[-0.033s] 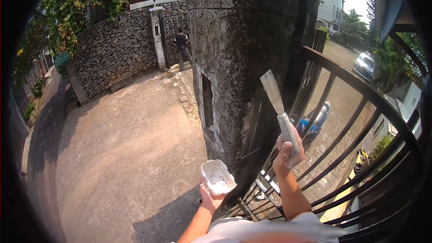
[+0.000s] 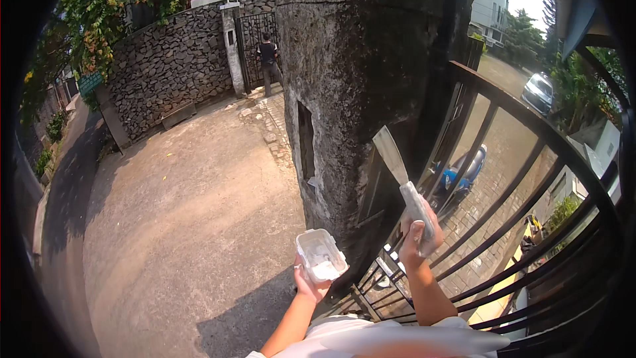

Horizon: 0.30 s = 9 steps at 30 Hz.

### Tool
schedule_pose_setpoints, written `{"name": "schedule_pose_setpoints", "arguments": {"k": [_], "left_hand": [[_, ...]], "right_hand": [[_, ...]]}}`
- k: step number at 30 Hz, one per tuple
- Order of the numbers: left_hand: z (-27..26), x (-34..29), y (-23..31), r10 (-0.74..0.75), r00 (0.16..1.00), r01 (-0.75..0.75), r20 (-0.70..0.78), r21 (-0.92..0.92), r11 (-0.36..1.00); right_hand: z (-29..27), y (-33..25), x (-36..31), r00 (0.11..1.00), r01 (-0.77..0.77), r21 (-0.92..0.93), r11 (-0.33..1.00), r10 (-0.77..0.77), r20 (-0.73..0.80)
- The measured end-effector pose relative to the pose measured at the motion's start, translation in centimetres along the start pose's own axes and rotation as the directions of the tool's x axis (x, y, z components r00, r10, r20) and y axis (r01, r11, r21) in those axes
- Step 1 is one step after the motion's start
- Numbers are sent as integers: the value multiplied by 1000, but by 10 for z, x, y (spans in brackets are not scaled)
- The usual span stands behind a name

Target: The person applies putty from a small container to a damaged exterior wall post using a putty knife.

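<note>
My left hand point(image 2: 311, 286) is wrapped round the side and underside of a small white plastic tub point(image 2: 320, 245). White paste point(image 2: 324, 269) lies in the bottom of the tub and smears its inner walls. In my right hand point(image 2: 424, 232) is a putty knife point(image 2: 405, 176), gripped by its whitish, coated handle, its long blade pointing up and to the left. White residue marks my right fingers. Just beyond the blade rises a dark, weathered concrete pillar point(image 2: 338, 73), with a narrow recess point(image 2: 305, 139) in its left face. Blade and pillar appear apart.
A black metal gate point(image 2: 510, 109) curves close along my right. Behind its bars stand a blue scooter point(image 2: 462, 171) and a parked car point(image 2: 537, 93). Concrete paving point(image 2: 185, 225) spreads out at left, up to a stone wall point(image 2: 175, 63). A person point(image 2: 267, 63) stands at a far gate.
The putty knife has come down slightly and to the left in my right hand. The tub has tipped up a little, and my view has shifted slightly.
</note>
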<state>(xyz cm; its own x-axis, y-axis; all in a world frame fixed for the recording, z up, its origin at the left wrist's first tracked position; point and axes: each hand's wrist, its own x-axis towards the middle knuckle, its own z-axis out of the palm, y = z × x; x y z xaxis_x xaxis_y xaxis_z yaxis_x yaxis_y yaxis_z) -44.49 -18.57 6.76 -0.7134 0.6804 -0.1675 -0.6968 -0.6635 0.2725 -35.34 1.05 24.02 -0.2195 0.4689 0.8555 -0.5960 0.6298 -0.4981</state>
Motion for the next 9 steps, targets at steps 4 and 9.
{"name": "schedule_pose_setpoints", "arguments": {"k": [4,9], "left_hand": [[-21,12,-5,0,998,-1,68,11,1000],[-42,6,-19,-29,999,29,-20,30,999]], "right_hand": [[-29,-7,-120,671,-723,262,639,740,46],[-67,5,-188,333,-876,399,270,938,96]]}}
